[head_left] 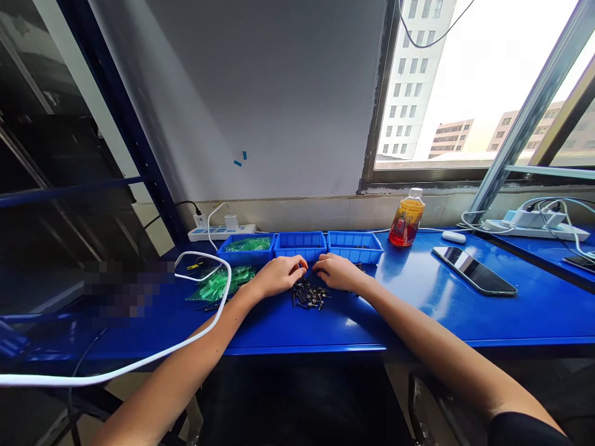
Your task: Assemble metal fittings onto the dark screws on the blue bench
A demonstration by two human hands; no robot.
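My left hand (pixel 279 275) and my right hand (pixel 338 271) rest side by side on the blue table (pixel 418 303), fingertips nearly touching just behind a small pile of dark metal parts (pixel 309 295). The fingers of both hands are curled, and whether they pinch a part is too small to tell. Three blue bins stand in a row right behind the hands: the left bin (pixel 246 249) holds green bags, the middle bin (pixel 300 244) and the right bin (pixel 356 246) look nearly empty.
Green plastic bags (pixel 218 284) lie left of my left hand. A thick white cable (pixel 204 331) loops over the table's left end. An orange drink bottle (pixel 407 218), a white mouse (pixel 453 236), a phone (pixel 474 271) and power strips (pixel 220 231) sit along the back.
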